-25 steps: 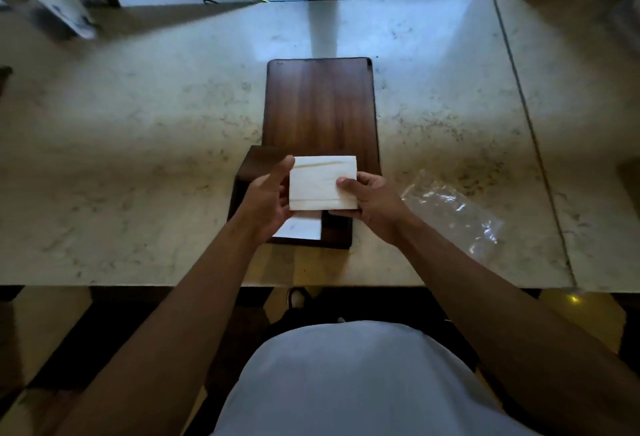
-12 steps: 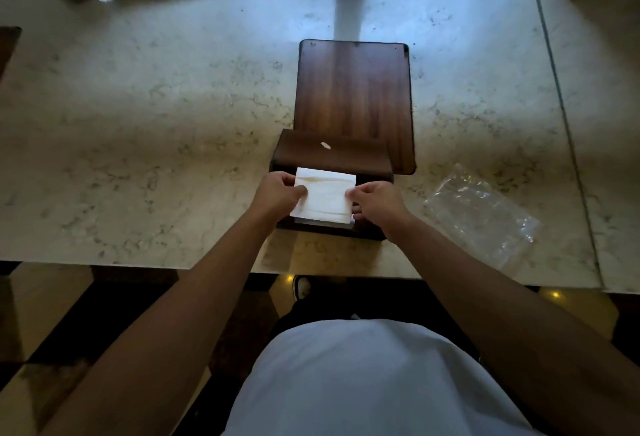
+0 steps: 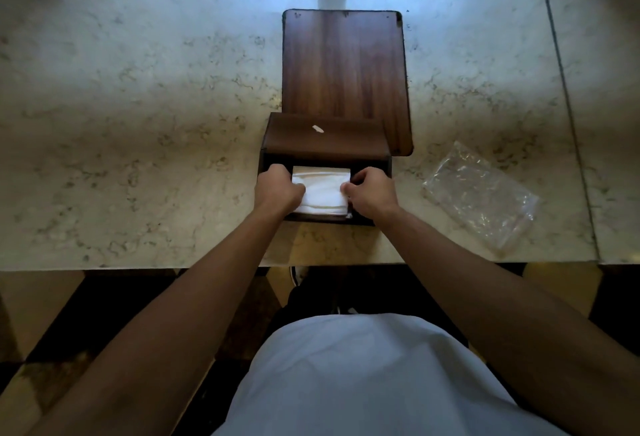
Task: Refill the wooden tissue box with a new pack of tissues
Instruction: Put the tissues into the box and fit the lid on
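Left hand (image 3: pixel 280 186) and right hand (image 3: pixel 372 189) grip the white folded tissue stack (image 3: pixel 321 190) inside the open dark wooden tissue box (image 3: pixel 325 139); crumpled clear plastic wrapper (image 3: pixel 479 195) lies right on the marble worktop (image 3: pixel 138 124).

A marble table (image 3: pixel 138 124) fronts a white shirt (image 3: pixel 363 383) and dark floor (image 3: pixel 104 314).

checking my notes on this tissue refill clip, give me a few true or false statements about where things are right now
1. Both hands, left hand and right hand, hold the white tissue stack. True.
2. The stack sits over the open dark wooden box. True.
3. The crumpled clear plastic wrapper lies left of the box. False: it lies to the right.
4. The flat wooden panel covers the box opening. False: it lies behind the box on the marble counter.
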